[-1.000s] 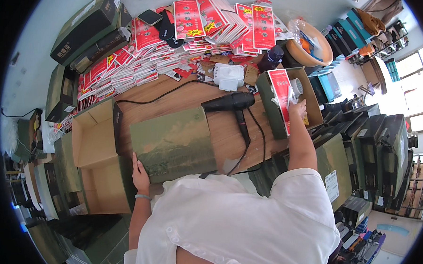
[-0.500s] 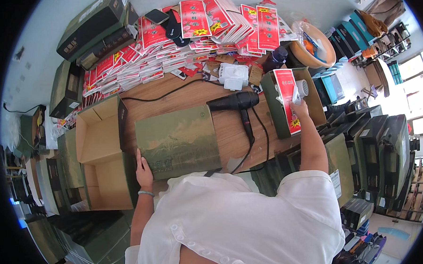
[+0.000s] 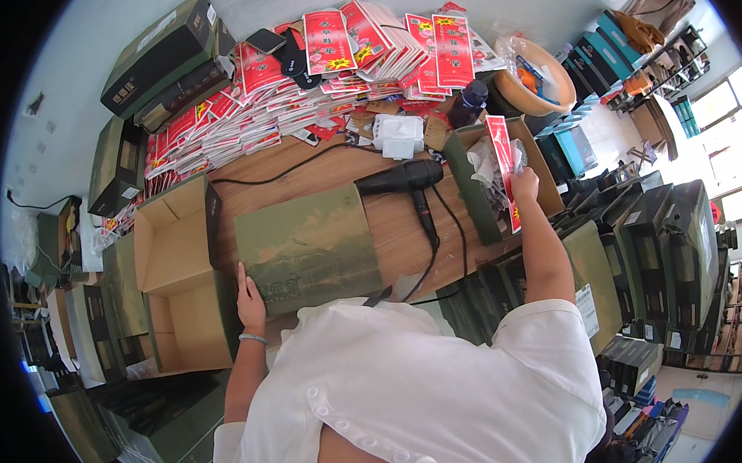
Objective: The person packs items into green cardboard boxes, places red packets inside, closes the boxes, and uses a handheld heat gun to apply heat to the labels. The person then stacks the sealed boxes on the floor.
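My right hand [image 3: 524,185] is closed on a flat red packet [image 3: 500,154], seen at a steep angle above an open green box [image 3: 461,186]. Crumpled white paper [image 3: 482,158] shows inside that box, beside the packet. With fingers stretched out, my left hand [image 3: 251,305] lies against the left edge of a closed green box [image 3: 308,245] in front of me. A black hair dryer [image 3: 402,177] lies between the two boxes, its nozzle close to the closed one.
An empty open carton [image 3: 190,298] stands to my left. Along the wall are piled red packets [image 3: 260,111], with a phone [image 3: 266,41] on top. A dark bottle [image 3: 469,103] and an orange basin [image 3: 542,102] sit behind the right box. Stacked boxes [image 3: 673,245] fill the right side.
The red packet in my right hand has turned from showing its broad face to a narrower angle, uncovering crumpled paper in the box. My left hand stays at the closed box.
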Demonstrator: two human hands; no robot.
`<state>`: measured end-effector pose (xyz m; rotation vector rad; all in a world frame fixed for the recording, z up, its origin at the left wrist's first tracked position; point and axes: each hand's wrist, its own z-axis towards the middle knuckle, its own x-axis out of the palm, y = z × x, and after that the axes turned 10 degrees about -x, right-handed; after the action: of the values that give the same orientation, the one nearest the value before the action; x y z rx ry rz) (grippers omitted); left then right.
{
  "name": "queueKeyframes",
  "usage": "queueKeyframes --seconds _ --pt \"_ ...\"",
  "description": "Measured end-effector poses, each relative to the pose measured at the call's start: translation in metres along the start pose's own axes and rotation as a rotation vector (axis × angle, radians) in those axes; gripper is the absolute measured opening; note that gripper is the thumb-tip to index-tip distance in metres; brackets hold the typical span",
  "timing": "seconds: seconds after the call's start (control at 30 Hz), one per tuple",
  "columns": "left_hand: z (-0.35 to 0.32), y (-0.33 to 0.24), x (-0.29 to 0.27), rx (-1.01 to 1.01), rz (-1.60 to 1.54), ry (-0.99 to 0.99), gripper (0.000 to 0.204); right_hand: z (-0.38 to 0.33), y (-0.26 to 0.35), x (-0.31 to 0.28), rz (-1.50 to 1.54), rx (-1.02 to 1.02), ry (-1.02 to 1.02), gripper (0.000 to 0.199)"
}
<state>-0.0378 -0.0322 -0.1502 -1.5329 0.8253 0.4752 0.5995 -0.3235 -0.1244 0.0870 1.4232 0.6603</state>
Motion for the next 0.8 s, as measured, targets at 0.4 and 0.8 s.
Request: queueKeyframes --seconds 0.4,0.8 --pt "0.000 0.004 0.004 -0.033 0.085 -0.034 0.045 0.043 -0.104 0.012 0.415 0.047 0.348 0.018" --pt "-0.038 -0.239 0.093 0.693 -0.023 0.393 0.028 0.033 -0.050 -0.030 0.040 -0.278 0.408 0.028"
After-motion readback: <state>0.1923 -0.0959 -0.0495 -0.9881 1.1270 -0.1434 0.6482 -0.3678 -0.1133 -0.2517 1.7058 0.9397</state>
